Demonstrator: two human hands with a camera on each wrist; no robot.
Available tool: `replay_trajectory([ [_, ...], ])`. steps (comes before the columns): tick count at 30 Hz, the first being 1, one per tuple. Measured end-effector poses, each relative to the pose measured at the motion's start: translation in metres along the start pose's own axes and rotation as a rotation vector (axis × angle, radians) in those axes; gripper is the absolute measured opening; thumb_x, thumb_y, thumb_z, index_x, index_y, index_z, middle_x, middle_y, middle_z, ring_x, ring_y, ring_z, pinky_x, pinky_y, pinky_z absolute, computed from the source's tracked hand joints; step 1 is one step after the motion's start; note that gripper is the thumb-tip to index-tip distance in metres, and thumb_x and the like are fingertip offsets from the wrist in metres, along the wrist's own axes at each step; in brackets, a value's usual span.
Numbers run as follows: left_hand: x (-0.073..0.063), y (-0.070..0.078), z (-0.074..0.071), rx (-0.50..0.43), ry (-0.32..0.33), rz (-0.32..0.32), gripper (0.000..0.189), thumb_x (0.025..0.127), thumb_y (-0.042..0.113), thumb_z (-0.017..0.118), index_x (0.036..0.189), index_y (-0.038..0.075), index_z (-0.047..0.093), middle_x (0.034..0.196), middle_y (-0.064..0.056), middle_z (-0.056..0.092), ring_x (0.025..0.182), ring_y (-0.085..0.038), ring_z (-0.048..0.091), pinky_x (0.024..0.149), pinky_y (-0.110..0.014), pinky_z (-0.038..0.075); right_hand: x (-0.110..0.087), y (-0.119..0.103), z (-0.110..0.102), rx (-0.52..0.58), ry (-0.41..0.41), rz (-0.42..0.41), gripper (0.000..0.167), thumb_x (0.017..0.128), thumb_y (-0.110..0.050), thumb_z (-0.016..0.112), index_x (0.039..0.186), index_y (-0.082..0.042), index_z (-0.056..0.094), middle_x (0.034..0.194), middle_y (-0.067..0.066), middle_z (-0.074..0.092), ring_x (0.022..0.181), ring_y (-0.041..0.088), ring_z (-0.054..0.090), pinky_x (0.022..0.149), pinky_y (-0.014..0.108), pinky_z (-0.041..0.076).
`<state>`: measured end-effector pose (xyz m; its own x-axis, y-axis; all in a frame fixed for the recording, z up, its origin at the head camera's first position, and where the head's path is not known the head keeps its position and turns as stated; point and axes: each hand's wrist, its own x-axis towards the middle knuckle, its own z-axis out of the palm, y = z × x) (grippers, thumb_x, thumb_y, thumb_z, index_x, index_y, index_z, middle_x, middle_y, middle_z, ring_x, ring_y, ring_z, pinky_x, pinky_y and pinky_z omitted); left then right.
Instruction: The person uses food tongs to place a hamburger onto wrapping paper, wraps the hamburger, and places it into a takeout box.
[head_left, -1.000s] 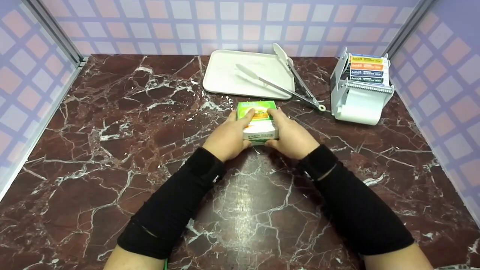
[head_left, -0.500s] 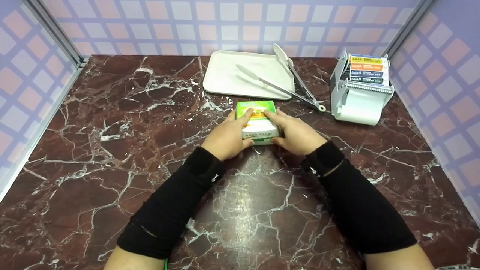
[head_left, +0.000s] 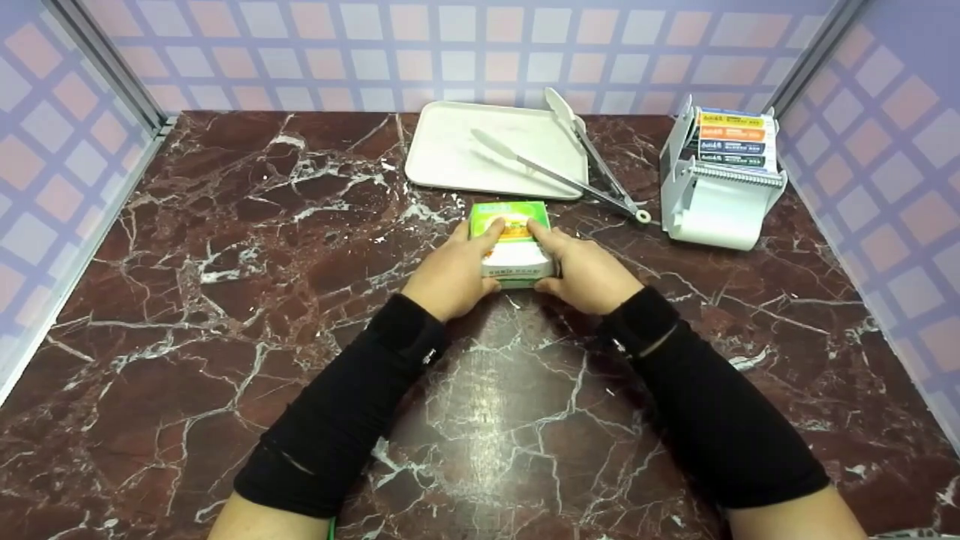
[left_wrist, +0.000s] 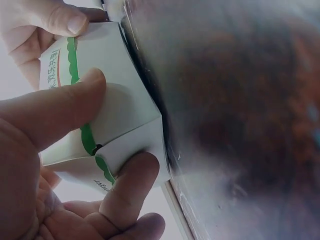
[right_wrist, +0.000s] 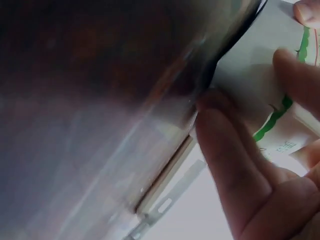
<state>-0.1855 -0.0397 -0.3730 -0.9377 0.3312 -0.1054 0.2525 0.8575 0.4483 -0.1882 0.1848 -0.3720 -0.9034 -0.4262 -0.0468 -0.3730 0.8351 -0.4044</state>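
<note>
A small paper burger box (head_left: 517,253), green and white with a burger picture on its lid, stands on the table in the middle of the head view. My left hand (head_left: 448,277) grips its left side, and my right hand (head_left: 598,276) grips its right side. Both hands have a finger on the lid and the thumb low on the near face. In the left wrist view, the thumb and fingers press the carton (left_wrist: 122,107) around a corner, beside its green scalloped band. From the right wrist, the carton's white lower wall (right_wrist: 245,70) shows between thumb and fingers.
Behind the box lies a white tray (head_left: 450,150), with metal tongs (head_left: 551,172) spread across its right part. A label dispenser (head_left: 724,187) with several coloured rolls stands at the back right. Patterned walls (head_left: 450,60) bound the marbled table (head_left: 262,315).
The right hand's grip has shifted a little on the box's side, its thumb moving out and then back inward. The box has slid very slightly left; tray, tongs and dispenser stay put.
</note>
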Motion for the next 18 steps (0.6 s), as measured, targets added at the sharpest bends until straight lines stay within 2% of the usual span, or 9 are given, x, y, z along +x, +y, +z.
replay_trajectory([
  [6,0.0017,-0.0011,-0.0003,0.0,-0.026,-0.008,0.099,0.094,0.03,0.078,0.169,0.037,0.014,0.171,-0.032,0.016,0.145,-0.049,0.049,0.119,-0.055,0.045,-0.0012,0.0024,-0.0028,0.042,-0.003,0.039,0.091,0.097,-0.024,0.076,0.169,-0.025,0.022,0.157,0.025,0.051,0.135,0.043,0.061,0.117,0.056,0.047],
  [12,0.0041,-0.0039,-0.0008,0.009,-0.046,0.006,0.102,0.097,0.027,0.075,0.171,0.031,0.005,0.168,-0.028,0.032,0.153,-0.043,0.04,0.127,-0.053,0.035,-0.0003,0.0011,-0.0017,0.022,0.016,0.072,0.089,0.095,-0.028,0.078,0.168,-0.03,0.026,0.152,0.024,0.056,0.132,0.042,0.063,0.114,0.055,0.049],
  [14,0.0038,-0.0045,-0.0016,0.019,-0.059,0.011,0.101,0.099,0.025,0.073,0.171,0.028,0.002,0.168,-0.023,0.036,0.152,-0.04,0.043,0.127,-0.051,0.035,-0.0009,0.0004,-0.0019,-0.002,0.013,0.079,0.089,0.095,-0.03,0.078,0.167,-0.031,0.027,0.15,0.025,0.058,0.129,0.043,0.065,0.112,0.056,0.051],
  [18,0.0034,-0.0062,-0.0026,0.038,-0.064,0.011,0.099,0.1,0.022,0.07,0.171,0.026,0.002,0.165,-0.016,0.045,0.142,-0.037,0.055,0.12,-0.049,0.045,-0.0013,-0.0014,-0.0024,-0.031,-0.004,0.088,0.088,0.096,-0.034,0.077,0.167,-0.032,0.025,0.146,0.027,0.06,0.125,0.044,0.067,0.11,0.058,0.052],
])
